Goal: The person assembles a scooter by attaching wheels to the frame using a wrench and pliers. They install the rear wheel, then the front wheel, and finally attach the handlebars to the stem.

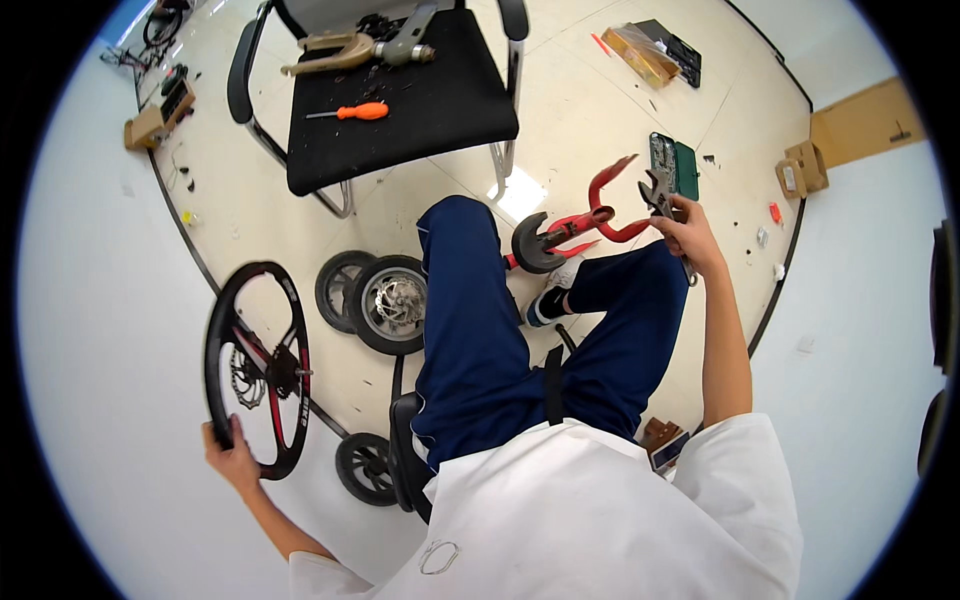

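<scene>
The left hand (232, 458) is gripping the black wheel (284, 371) by its rim, which is needing steady support, while the right hand (690, 236) is holding a wrench (658, 197) well apart.

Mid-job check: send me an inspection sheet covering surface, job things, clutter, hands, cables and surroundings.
Surface: pale tiled floor; black chair seat with loose parts on top.
Job's things: large black wheel, adjustable wrench, red forked part.
Clutter: orange screwdriver on the seat; open green case and smaller wheels on the floor.
Hands: left hand grips the large wheel's rim; right hand holds the wrench.
Cables: one thin strand at far left, too small to identify.
Surroundings: white wall at left; cardboard boxes at right.
</scene>
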The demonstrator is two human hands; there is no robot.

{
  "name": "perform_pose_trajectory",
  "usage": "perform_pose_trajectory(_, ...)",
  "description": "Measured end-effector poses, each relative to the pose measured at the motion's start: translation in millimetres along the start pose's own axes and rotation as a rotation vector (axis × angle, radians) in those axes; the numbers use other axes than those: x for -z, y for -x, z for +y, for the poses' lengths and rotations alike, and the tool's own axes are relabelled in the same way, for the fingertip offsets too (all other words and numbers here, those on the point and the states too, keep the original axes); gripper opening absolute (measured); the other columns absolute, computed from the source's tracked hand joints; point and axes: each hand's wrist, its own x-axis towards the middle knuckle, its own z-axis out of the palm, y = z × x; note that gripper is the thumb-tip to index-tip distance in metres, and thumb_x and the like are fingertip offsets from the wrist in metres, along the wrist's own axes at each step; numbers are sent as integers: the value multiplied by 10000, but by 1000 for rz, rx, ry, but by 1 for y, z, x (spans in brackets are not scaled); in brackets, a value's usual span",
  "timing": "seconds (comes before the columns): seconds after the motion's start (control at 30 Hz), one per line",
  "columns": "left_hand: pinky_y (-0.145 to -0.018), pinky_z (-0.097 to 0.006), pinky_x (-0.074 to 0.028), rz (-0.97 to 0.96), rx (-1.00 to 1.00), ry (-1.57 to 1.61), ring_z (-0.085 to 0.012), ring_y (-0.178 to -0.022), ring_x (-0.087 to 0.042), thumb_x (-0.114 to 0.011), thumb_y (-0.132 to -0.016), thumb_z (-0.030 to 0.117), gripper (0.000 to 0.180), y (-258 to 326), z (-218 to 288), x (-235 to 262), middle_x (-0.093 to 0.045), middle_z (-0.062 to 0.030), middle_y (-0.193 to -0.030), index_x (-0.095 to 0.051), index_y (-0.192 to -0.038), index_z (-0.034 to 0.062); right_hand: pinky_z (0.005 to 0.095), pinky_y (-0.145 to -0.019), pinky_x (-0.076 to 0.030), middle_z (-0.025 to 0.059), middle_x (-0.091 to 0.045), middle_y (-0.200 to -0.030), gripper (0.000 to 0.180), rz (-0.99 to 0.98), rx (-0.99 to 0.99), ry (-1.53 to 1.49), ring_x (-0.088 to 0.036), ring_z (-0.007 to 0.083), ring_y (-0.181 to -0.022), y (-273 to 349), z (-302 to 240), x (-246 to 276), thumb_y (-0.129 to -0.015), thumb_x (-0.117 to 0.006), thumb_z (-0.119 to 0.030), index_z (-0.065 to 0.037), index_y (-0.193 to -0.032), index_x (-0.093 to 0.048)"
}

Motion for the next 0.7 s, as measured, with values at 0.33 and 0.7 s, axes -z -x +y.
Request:
perform_pose_trajectory(0.33,-374,-228,-281,74,-579,766,-66,-453,-360,-644,-875,-42,223,-50,245,-6,-512,-39,-679,-509,-1046,6,199,-387,-251,-9,-434,-617,95,-164,-4,-653,-332,52,-437,-13,46,-5,-847,-608,-48,-13,-922,-562)
perform_pose_trajectory(0.7,-356,-254,-269,-455,-643,1100,-91,-387,-365,-649,-877,-11,139,-30,433,-176,-487,-55,-592,-527,-944,-10,217,-405,-270,1,-457,-616,82,-5,77,-1102,-377,78,-445,-11,105,-45,-879,-614,-86,-45,-950,-604)
